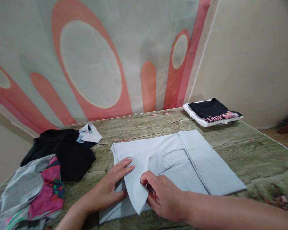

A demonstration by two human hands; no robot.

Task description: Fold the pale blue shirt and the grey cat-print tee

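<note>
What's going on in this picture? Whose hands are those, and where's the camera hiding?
There's no robot here: these are one person's own bare hands. The camera is worn on that person's head, looking forward and down. On the wood-patterned table lies a pale blue garment, partly folded. The left hand rests on it, while the right hand pinches the edge of a flap. On the left are a rumpled black garment and a grey one with a pink patch. Folded clothes sit at the far right.
</note>
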